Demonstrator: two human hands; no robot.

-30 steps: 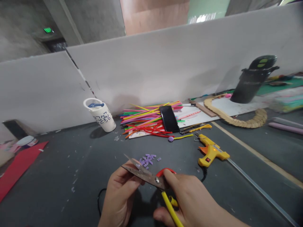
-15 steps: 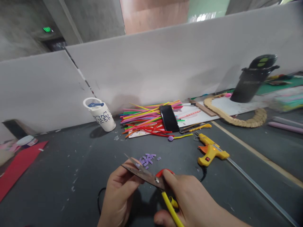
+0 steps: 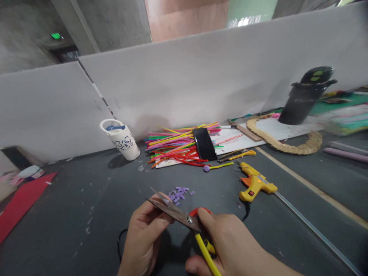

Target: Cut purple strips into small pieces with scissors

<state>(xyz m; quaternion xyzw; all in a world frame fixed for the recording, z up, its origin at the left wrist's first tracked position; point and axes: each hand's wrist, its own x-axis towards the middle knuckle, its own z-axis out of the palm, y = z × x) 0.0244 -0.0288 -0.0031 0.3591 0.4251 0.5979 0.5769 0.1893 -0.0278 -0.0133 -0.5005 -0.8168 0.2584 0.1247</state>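
Although the jar (image 3: pixel 30 172) bears a label, its print is too small to read. Near it lies a red sheet (image 3: pixel 25 203), then a cup (image 3: pixel 126 147), whose dark letters I can't spell out. Table (image 3: pixel 105 209) stretches wide from the sheet's edge to the left hand (image 3: pixel 146 234), its fingers curled behind the parted blades of the scissors (image 3: pixel 181 217); whether they pinch anything, I can't tell. Purple bits (image 3: pixel 178 194) lie just past those blades. The right hand (image 3: pixel 230 237) grips the handles. More table separates it from the glue gun (image 3: pixel 255 186); farther back stands a black bottle (image 3: pixel 301 101), lid patched green.
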